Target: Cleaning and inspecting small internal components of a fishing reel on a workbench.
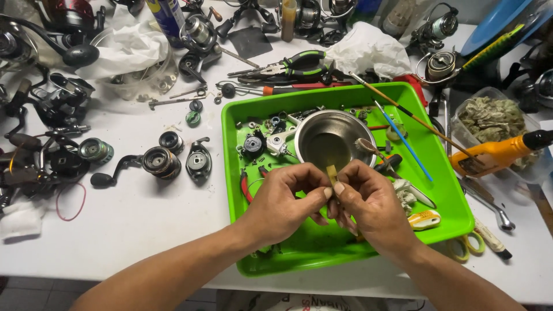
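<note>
My left hand (pixel 285 198) and my right hand (pixel 368 201) meet over the green tray (pixel 443 190). Between their fingertips they pinch a small yellowish-tan part (pixel 332 174), held upright. Just behind my hands a steel bowl (pixel 334 138) with a little liquid stands in the tray, and a brush (pixel 368 147) rests on its rim. Small reel parts (pixel 262 138) lie in the tray's left half. What the palms hide under them I cannot see.
Several dismantled fishing reels (pixel 164 161) lie on the white table at left. Green-handled pliers (pixel 294 63), a blue spray can (pixel 167 17) and white rags (pixel 374 49) sit at the back. An orange rotary tool (pixel 501 152) and a tub (pixel 495 118) stand right of the tray.
</note>
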